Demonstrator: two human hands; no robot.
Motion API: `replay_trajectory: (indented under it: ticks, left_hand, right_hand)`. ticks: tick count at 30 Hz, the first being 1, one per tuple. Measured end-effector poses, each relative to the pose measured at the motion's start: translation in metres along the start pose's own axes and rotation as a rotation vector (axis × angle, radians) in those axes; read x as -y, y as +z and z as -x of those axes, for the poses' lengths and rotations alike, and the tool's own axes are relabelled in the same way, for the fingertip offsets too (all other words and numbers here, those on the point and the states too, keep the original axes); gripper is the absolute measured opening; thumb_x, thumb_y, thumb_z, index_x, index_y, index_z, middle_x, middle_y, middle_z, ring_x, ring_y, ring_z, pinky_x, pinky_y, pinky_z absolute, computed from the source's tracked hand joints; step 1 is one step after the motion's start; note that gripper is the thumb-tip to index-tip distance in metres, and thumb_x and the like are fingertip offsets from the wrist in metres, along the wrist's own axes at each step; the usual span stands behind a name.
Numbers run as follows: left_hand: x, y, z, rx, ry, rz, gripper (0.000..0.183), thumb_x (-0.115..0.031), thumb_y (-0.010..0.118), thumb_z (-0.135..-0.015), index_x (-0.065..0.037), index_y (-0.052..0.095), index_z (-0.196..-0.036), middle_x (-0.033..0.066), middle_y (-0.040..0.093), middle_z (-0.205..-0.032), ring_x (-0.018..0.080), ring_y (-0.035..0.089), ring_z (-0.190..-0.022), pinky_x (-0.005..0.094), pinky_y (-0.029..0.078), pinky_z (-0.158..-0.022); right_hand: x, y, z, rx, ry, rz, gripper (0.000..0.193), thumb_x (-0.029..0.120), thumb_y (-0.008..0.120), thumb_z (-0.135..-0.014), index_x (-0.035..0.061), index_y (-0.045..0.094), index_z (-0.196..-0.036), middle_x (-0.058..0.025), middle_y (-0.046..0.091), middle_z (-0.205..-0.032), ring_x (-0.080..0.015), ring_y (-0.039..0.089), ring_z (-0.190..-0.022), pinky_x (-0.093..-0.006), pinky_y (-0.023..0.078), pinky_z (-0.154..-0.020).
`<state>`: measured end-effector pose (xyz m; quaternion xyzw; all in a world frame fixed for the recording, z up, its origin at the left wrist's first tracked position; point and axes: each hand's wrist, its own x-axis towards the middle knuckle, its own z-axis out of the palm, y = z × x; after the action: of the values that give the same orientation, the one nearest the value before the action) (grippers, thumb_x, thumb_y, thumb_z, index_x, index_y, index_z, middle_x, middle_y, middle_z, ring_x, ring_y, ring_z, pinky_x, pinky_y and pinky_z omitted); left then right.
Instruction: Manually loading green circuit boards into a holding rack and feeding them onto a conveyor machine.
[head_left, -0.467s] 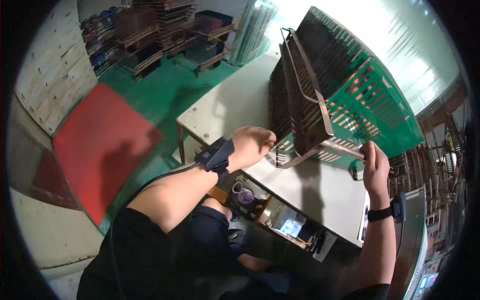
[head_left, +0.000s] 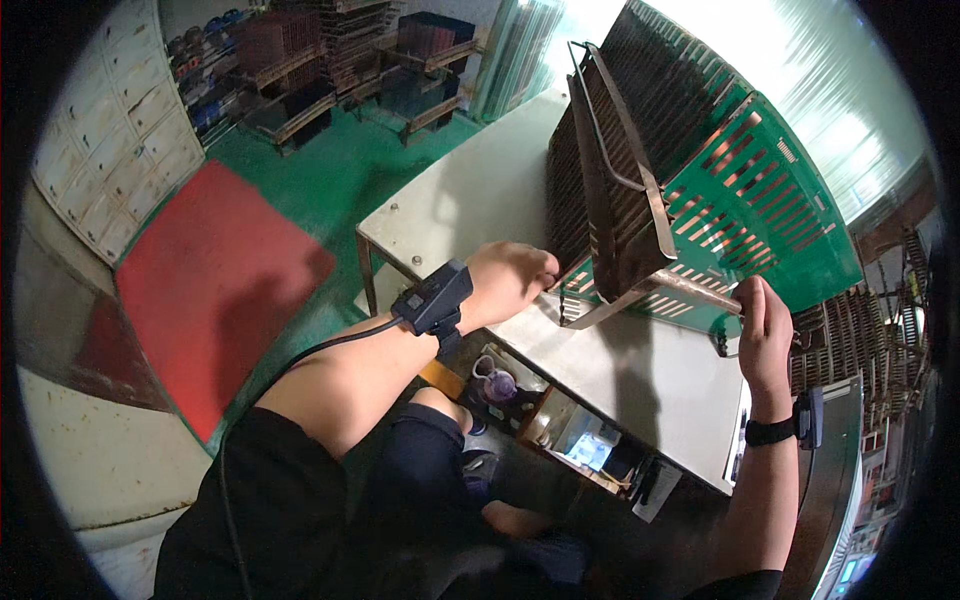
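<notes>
The tall rack of dark, thin, closely set slats in a brown metal frame is at the table, its slats leaning in view; whether its base fully bears on the tabletop I cannot tell; a green slotted plastic panel forms its right side; the right hand is wrapped round the end of a straight brown metal bar at the near side; the left hand has its fingers curled at the near left lower edge, though what they close on is hidden; good handling, I judge, means matching height and pull on both sides, wrists straight, fingertips clear of the underside; below lies the white flat-topped table; beyond it, a red rectangular floor area.
</notes>
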<state>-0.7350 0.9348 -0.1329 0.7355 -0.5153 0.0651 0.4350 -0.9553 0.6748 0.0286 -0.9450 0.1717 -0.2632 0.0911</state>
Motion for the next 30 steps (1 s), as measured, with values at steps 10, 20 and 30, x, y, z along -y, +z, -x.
replay_trajectory:
  ticks: [10, 20, 30]
  left_hand:
    - [-0.003, -0.003, 0.001, 0.070, -0.062, 0.028, 0.017, -0.007, 0.061, -0.086, -0.008, 0.068, -0.101, 0.0118, 0.075, -0.095, 0.0341, 0.071, -0.092, 0.0439, 0.058, -0.080]
    - [-0.002, 0.005, 0.000, -0.112, 0.033, -0.094, 0.010, -0.007, 0.065, -0.083, -0.008, 0.063, -0.093, 0.0095, 0.071, -0.088, 0.0345, 0.070, -0.087, 0.0458, 0.057, -0.078]
    - [-0.015, -0.005, 0.002, -0.155, -0.075, 0.078, 0.010, -0.014, 0.067, -0.087, -0.008, 0.061, -0.091, 0.0103, 0.068, -0.084, 0.0349, 0.068, -0.083, 0.0459, 0.055, -0.075]
  right_hand:
    - [0.012, -0.002, 0.001, -0.041, -0.051, -0.024, 0.040, 0.027, 0.043, -0.108, 0.0015, 0.057, -0.081, -0.0195, 0.059, -0.075, -0.0406, 0.060, -0.073, -0.0470, 0.045, -0.067]
    - [0.012, -0.001, 0.000, -0.067, -0.083, 0.107, 0.038, 0.026, 0.046, -0.107, 0.0020, 0.059, -0.081, -0.0189, 0.061, -0.076, -0.0417, 0.060, -0.076, -0.0497, 0.045, -0.069]
    - [0.013, -0.001, 0.000, -0.040, -0.035, 0.027, 0.042, 0.029, 0.043, -0.109, 0.0013, 0.057, -0.080, -0.0184, 0.059, -0.074, -0.0409, 0.058, -0.073, -0.0477, 0.045, -0.067]
